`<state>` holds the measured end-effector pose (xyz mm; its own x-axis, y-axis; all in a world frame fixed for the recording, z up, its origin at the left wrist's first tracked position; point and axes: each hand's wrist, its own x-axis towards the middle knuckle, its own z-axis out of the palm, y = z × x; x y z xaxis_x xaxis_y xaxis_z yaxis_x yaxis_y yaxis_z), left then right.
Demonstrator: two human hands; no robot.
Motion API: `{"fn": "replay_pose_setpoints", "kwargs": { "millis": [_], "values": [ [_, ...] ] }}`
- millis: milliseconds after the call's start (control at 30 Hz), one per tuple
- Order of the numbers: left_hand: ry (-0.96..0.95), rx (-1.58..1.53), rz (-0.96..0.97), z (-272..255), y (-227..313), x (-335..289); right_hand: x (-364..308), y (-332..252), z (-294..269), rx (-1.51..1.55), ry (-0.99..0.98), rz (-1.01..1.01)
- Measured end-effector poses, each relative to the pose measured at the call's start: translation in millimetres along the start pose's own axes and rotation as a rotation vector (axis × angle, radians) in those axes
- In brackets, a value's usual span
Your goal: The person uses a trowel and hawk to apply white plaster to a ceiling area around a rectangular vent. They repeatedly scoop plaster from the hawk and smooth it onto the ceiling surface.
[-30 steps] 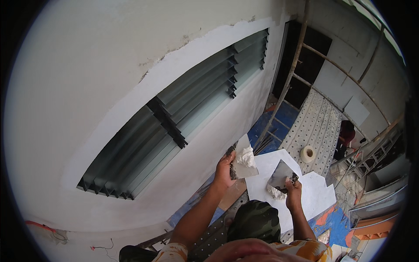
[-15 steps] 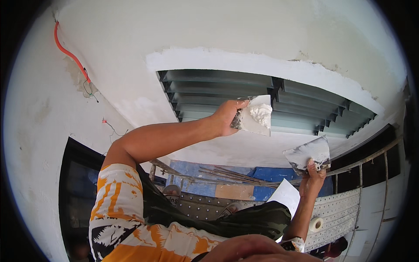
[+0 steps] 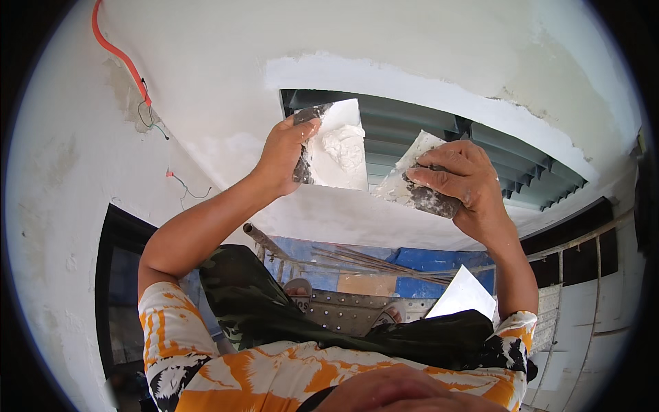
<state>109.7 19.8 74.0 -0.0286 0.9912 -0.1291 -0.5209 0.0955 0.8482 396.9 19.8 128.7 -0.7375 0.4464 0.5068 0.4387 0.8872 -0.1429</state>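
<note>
My left hand [image 3: 283, 151] is closed round the dark edge of a flat plastering blade [image 3: 347, 113]. On that blade's face sits a thick lump of white putty [image 3: 345, 147]. My right hand [image 3: 467, 180] grips a second blade, a wide putty knife [image 3: 420, 150], by its dark, putty-smeared handle. The putty knife is tilted, its pale edge close to the lower right corner of the left blade. Whether the two touch, I cannot tell. Both tools are held up in front of a louvred window [image 3: 391, 108].
White plaster [image 3: 329, 72] borders the window. An orange conduit [image 3: 122, 56] and loose wires [image 3: 185, 189] hang on the left wall. Below, my feet are on a perforated metal platform [image 3: 336, 312] with a scaffold rail [image 3: 274, 248]. A white sheet [image 3: 463, 296] lies by my right leg.
My right hand has risen from low on the right to beside the left blade, turning its putty knife over. My left hand has shifted left in view, still carrying the putty.
</note>
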Motion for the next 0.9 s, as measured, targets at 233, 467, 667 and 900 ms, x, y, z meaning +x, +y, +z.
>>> {"fn": "replay_pose_setpoints", "kwargs": {
  "millis": [233,467,667,900],
  "values": [
    [0.006,0.098,-0.089,-48,4,6,56,-17,54,-0.046,-0.23,-0.114],
    [0.193,-0.114,0.26,-76,15,22,23,-13,104,0.915,-0.143,0.669],
    [0.107,0.032,0.325,-85,-21,29,18,-15,186,1.912,0.287,1.106],
    [0.123,-0.281,-0.194,-107,-2,-38,7,43,172,1.723,0.587,0.935]
  ]
}}
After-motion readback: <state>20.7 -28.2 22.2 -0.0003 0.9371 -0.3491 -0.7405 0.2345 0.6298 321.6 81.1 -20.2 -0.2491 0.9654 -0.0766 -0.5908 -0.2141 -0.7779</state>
